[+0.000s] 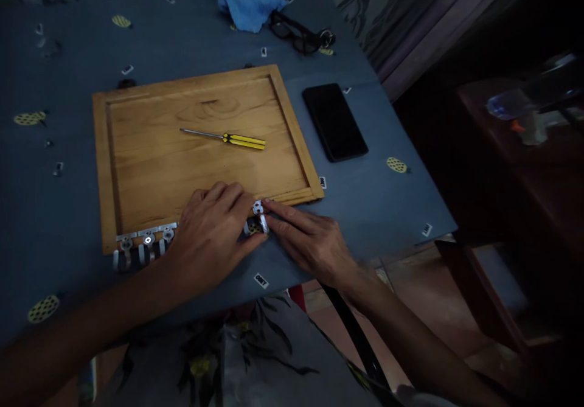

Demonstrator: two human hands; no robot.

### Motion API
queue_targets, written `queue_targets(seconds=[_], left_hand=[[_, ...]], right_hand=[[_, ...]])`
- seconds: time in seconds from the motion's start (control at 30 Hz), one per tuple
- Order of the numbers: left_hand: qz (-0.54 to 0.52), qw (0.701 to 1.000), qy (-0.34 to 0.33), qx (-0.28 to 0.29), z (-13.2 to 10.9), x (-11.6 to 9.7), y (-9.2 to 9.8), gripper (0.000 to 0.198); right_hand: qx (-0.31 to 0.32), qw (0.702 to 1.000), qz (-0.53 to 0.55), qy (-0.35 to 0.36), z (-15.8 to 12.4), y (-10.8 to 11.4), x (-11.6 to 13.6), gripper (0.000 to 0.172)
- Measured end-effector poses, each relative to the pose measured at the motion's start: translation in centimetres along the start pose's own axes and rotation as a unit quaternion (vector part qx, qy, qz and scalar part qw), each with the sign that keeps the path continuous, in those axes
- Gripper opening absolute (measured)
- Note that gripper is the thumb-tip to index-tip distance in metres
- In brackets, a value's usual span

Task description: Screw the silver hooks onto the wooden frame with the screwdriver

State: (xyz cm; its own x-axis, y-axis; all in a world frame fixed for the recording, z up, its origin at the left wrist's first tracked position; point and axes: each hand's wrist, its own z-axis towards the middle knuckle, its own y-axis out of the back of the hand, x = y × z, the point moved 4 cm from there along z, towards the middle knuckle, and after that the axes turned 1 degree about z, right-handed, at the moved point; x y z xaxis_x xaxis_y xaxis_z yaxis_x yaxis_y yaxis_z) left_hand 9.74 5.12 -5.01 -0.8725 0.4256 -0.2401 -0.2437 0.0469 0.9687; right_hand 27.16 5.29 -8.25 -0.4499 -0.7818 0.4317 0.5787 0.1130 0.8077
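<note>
A framed wooden board (196, 157) lies on the blue-covered table, with a yellow-handled screwdriver (244, 142) resting on its panel. Along the board's near edge runs a metal hook strip (148, 240) with several hooks; its middle is hidden beneath my left hand (212, 230). That hand rests over the strip, its thumb and fingers closed around the strip near its right end (258, 207). My right hand (314, 240) comes in from the right, its fingertips pressed together against the same strip end and the hook there.
A black phone (335, 122) lies to the right of the board. Behind it are black glasses (298, 34) and a blue cloth (250, 6). Small metal bits (48, 143) lie at the left. A dark red surface (524, 163) with a clear plastic object stands farther right.
</note>
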Motion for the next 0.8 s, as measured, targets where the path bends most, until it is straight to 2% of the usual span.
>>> queue_targets(seconds=[0.17,0.47,0.8], left_hand=[[-0.014,1.0,-0.004,-0.006,-0.02,-0.06,-0.02,0.024],[-0.021,1.0,-0.004,-0.008,-0.09,-0.15,0.08,0.024],[-0.023,1.0,-0.008,-0.016,-0.13,-0.26,0.14,0.024]], right_hand=[[-0.004,0.999,-0.037,0.012,-0.06,-0.18,0.05,0.031],[0.008,1.0,-0.018,-0.001,-0.26,-0.27,-0.06,0.036],[-0.011,0.999,-0.034,0.018,-0.11,-0.27,-0.06,0.029]])
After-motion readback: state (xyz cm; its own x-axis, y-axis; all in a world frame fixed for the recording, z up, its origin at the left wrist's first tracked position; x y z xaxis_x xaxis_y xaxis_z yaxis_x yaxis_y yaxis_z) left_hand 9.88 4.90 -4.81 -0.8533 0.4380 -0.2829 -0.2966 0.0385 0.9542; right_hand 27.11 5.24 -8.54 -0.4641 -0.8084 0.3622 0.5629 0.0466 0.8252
